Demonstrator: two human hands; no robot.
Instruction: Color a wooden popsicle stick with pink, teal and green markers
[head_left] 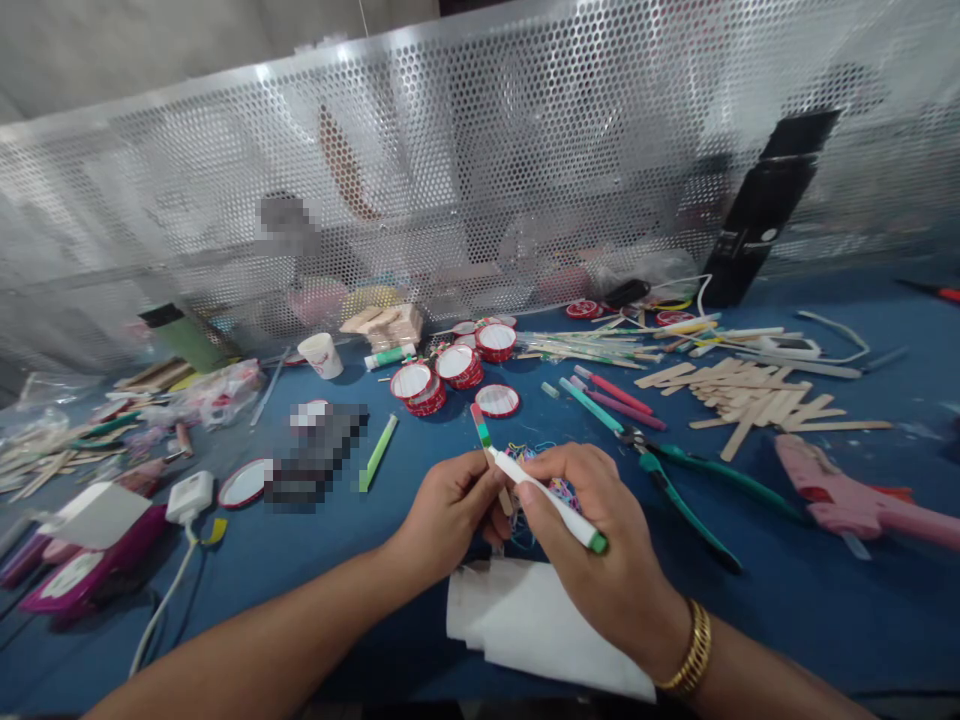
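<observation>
Gold bracelet [697, 645] on the right wrist is nearest, bottom right of centre, pushed clear of the fingers. Left forearm [285, 630] slants in along the bottom; both arms look low enough to steady on the blue table [285, 545].

Left hand [442, 510]: closed, pinching a flat wooden stick [481, 428] mid-frame. Grip is low on it, so the upper end sticks out free. That end shows red and green, so fingertips probably stay off the ink.

Right hand [604, 515]: closed in a pen grip on a white marker [551, 505], green end towards the camera, nib angled up at the stick, right by the green band. Hands sit close together, likely to brace each other; looks sensible for fine control.

Folded white paper [540, 620] lies under the right hand, maybe to protect the table. Tangle of coloured bands [523, 540] just beyond it, half hidden by the hands; can't tell what it's for.

Right of frame: pliers [686, 515], teal handles aimed at the lower right, easy reach for the right hand. Pink glue gun [832, 490] beside them, loose sticks [750, 395] piled behind. Pink markers [622, 393] lie together ahead of the right hand. Red-rimmed tins [457, 368] cluster upper centre, apart from the work.
</observation>
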